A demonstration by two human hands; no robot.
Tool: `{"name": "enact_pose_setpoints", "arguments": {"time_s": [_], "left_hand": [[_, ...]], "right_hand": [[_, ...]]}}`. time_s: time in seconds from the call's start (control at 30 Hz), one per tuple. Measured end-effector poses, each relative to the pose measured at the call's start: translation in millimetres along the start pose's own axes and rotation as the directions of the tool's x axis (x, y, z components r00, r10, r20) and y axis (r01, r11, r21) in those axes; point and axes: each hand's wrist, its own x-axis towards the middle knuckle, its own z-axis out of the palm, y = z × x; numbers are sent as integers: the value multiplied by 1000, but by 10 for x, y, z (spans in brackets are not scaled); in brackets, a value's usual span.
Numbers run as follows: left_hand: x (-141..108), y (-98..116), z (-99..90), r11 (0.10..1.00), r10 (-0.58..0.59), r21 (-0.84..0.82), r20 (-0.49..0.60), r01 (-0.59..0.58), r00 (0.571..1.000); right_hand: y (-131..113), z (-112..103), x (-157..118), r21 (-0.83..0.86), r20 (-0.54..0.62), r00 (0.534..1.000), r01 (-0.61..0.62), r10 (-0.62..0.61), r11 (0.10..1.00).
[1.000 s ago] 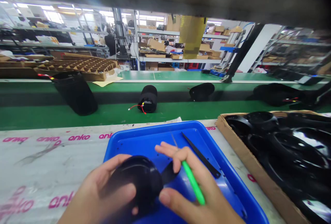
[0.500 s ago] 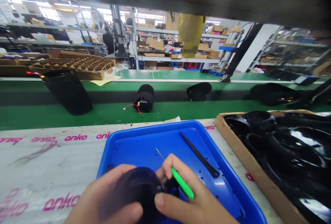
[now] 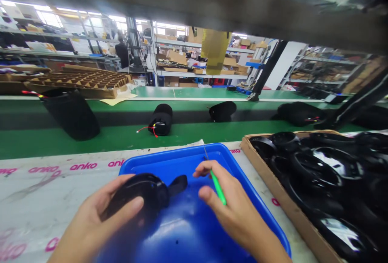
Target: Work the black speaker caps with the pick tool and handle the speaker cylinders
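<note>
Shifted left, black plastic housing (image 3: 138,192), inside left hand's grip (image 3: 93,218)

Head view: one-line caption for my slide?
Left hand cradles a black moulded part above a blue tray; right hand pinches a green-handled pick.
</note>
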Motion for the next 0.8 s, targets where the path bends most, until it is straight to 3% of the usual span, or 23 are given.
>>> {"name": "enact_pose_setpoints", "arguments": {"time_s": [0.17, 0.47, 0.57, 0.8], "left_hand": [[103, 44, -176, 997, 73, 32, -16, -72, 997], [278, 90, -400, 975, 215, -37, -84, -218, 973], [273, 103, -417, 971, 234, -30, -94, -238, 968], [282, 168, -492, 966, 225, -88, -171, -242, 959]], "right_hand": [[208, -143, -37, -251, -62, 990, -136, 125, 958], [838, -590, -532, -506, -271, 942, -314, 198, 803], [972, -643, -568, -579, -242, 954, -289, 178, 762], [1041, -689, -529, -674, -110, 982, -185, 151, 715]]}}
